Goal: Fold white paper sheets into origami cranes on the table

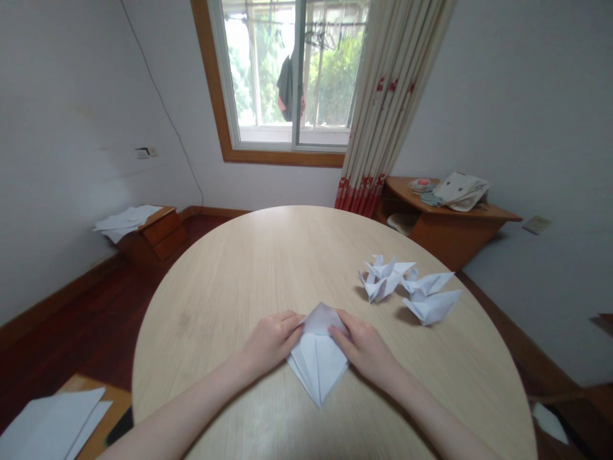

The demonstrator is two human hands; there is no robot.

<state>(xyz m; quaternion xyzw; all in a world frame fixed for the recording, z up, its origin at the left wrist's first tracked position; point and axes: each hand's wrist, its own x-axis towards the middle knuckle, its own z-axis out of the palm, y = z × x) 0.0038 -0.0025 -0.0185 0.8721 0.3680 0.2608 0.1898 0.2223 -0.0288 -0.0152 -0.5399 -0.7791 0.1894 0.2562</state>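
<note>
A folded sheet of white paper [318, 367] lies near the front middle of the round table, shaped like a kite with its long point toward me. Creases run down its lower half, and a flap is raised or folded at the far tip. My left hand [272, 338] grips the left edge of the paper between thumb and fingers. On the opposite edge, my right hand [361, 342] pinches it the same way, thumb on top. Several folded white paper cranes [433, 306] stand to the right, beyond my right hand.
The round wooden table [215, 281] fills the middle of the view. White sheets [52, 421] lie on a wooden surface at lower left, and more papers [128, 219] on a small cabinet. A corner desk [445, 223] holding a cloth bag [462, 190] stands at back right, beside the curtain [383, 96].
</note>
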